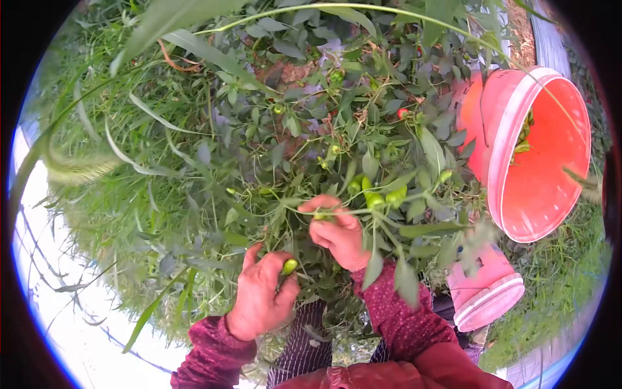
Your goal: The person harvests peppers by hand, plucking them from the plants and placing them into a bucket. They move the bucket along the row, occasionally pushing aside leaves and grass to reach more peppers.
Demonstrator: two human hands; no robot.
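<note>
My left hand [262,295] is closed around a small green pepper [289,266], which pokes out between thumb and index finger. Just above and to the right, my right hand [341,238] pinches a yellow-green pepper [319,216], mostly hidden by the fingers. A leafy pepper branch [414,194] crosses in front of that hand. Several light green peppers [374,198] hang close to its right.
At the right, a large red bucket [476,123] lies tilted with green peppers [523,136] inside. Below it is a smaller pink bucket [486,288]. A red pepper [402,113] shows among the leaves. Tall grass [142,162] grows at the left.
</note>
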